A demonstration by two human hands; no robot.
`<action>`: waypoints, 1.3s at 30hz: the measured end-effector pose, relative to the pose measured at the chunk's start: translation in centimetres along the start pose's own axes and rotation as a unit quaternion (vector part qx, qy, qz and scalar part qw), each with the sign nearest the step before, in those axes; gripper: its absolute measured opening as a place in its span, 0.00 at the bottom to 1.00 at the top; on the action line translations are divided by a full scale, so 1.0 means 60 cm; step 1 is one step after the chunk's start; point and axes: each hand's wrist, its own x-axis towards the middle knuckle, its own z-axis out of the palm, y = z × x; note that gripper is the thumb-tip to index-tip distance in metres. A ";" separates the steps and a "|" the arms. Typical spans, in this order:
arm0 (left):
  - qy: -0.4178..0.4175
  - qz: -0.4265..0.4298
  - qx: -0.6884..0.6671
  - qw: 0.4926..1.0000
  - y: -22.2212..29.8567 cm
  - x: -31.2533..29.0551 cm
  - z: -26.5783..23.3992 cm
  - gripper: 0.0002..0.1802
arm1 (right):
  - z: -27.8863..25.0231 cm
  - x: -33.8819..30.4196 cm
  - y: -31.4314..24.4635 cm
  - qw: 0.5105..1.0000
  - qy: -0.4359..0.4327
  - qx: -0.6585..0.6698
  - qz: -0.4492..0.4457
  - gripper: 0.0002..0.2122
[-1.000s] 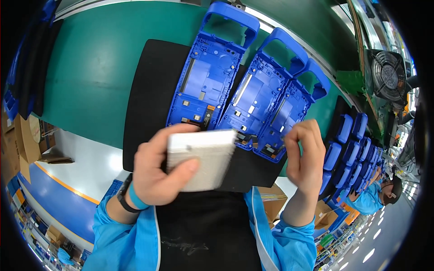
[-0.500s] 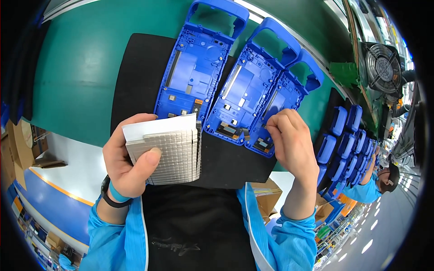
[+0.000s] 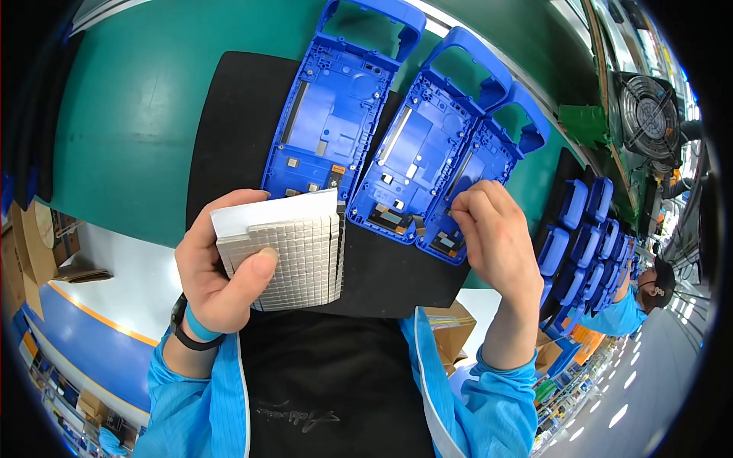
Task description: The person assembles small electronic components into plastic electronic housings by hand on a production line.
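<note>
My left hand (image 3: 210,263) grips a sheet of small silver-grey square pads (image 3: 294,267) on white backing paper, thumb pressed on the front. Three blue plastic housings with loop-shaped ends lie side by side: a left housing (image 3: 347,103), a middle housing (image 3: 435,126) and a right housing (image 3: 489,156), which overlap at the edges. Small square pads (image 3: 293,162) sit inside the left and middle ones. My right hand (image 3: 496,233) is over the lower part of the right housing, thumb and fingertips pinched together; whatever is between them is too small to make out.
A black mat (image 3: 237,114) lies under the housings on a green table (image 3: 126,130). Several more blue housings (image 3: 584,248) stand in rows at the right, with a person (image 3: 626,309) beyond. A fan (image 3: 647,114) stands at the far right. Open cardboard boxes (image 3: 452,332) are below the table.
The view has shifted slightly, moving the scene a little to the right. My right hand stays pinched over the right housing, and my left hand keeps its hold on the sheet.
</note>
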 end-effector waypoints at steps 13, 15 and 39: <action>0.002 -0.003 0.003 1.000 0.004 0.000 0.004 0.29 | 0.000 -0.013 0.006 0.999 0.033 0.038 0.011 0.05; 0.006 -0.004 0.002 1.000 0.005 0.001 0.005 0.29 | 0.000 -0.011 0.009 0.999 0.030 0.031 0.004 0.05; 0.015 -0.002 0.010 1.000 0.003 0.000 0.005 0.29 | 0.003 -0.043 0.006 1.000 -0.006 0.014 -0.005 0.06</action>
